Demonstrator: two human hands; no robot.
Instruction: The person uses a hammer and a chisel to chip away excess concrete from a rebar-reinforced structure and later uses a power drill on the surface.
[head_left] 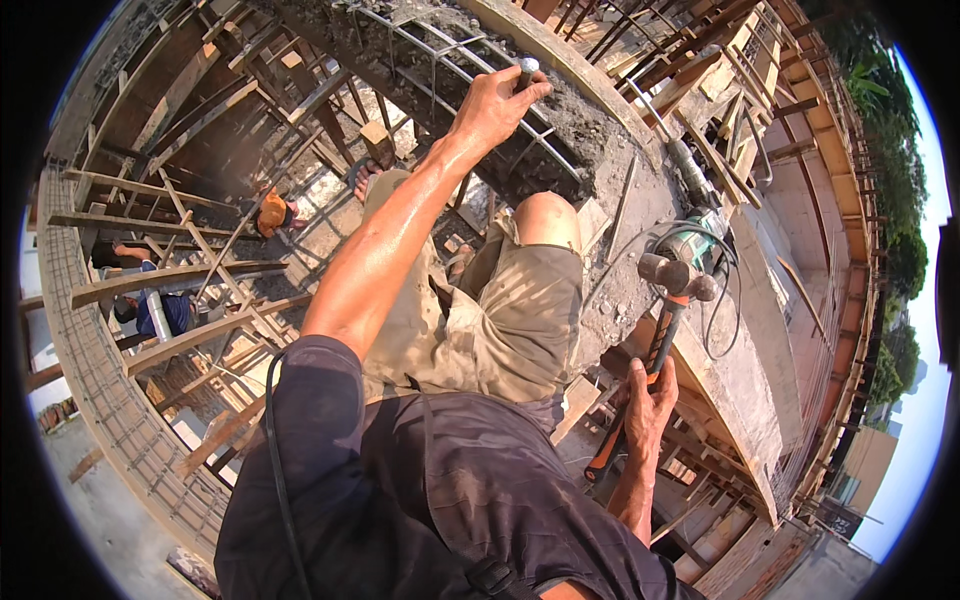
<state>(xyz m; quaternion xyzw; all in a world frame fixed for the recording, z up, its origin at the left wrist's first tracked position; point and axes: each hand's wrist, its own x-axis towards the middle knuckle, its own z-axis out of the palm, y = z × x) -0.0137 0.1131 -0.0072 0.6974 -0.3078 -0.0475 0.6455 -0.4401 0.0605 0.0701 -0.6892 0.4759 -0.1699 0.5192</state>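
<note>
My left hand [497, 108] reaches far forward, closed around a steel chisel [528, 67]. Only the chisel's round bright top shows above the fingers; its lower end is hidden. Beneath it lie the chipped concrete beam [590, 120] and its exposed steel bars [432, 47]. On the right side, my right hand [650, 405] grips a club hammer [657, 345] by its black and orange handle. The hammer's head points up and away from me, apart from the chisel. Just beyond the hammer head, a green power drill [692, 245] with a cable rests on the concrete.
Timber props and planks [180, 290] fill the lower level on the left, with people working there. One person wears an orange top [272, 214]. Loose boards [735, 110] lie at the far right. Rubble covers the beam, and my bent knee [548, 218] is beside it.
</note>
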